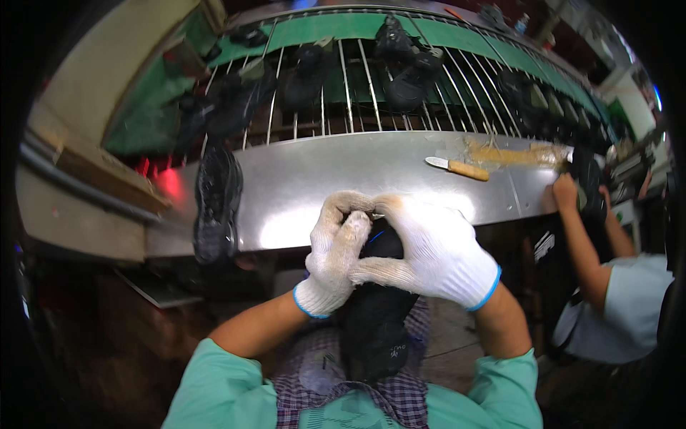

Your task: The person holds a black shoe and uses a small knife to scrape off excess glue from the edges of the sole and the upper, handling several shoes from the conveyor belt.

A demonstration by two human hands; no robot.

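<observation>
Smooth sheet-metal bench (pixel 307 168), grey, bowed by the lens, bright glare along its near edge. Beyond it, slender shiny rods (pixel 346 89) set side by side as a rack, green sheeting (pixel 325 28) behind and below. Dark footwear (pixel 302 79) lies in clusters across the rods. Tan, smeared residue (pixel 500 152) toward the bench's right end; near it a short knife (pixel 464 170), rounded pale blade, plain wooden handle. At left, an upturned shoe (pixel 218 204) shows a glossy, ridged black sole, reaching past the bench edge. Red glow on the metal beside it. Far right: a co-worker in a pale top (pixel 629 307), hands at another dark shoe (pixel 589 182).

Both hands wear ribbed white knit gloves with blue cuff edging, the left one greyer. Black shoe (pixel 375 332) stands lengthwise between bench and lap, in front of a plaid apron (pixel 300 397); matte, dark upper, small pale marking low down, thin blue line near the top. Left hand (pixel 332 247): fingers curled in, thumb raised, gripping the shoe's far end. Right hand (pixel 439 247): fingers bent over the same end, thumb across it, grasping. Exact contact of the fingertips is hidden.
</observation>
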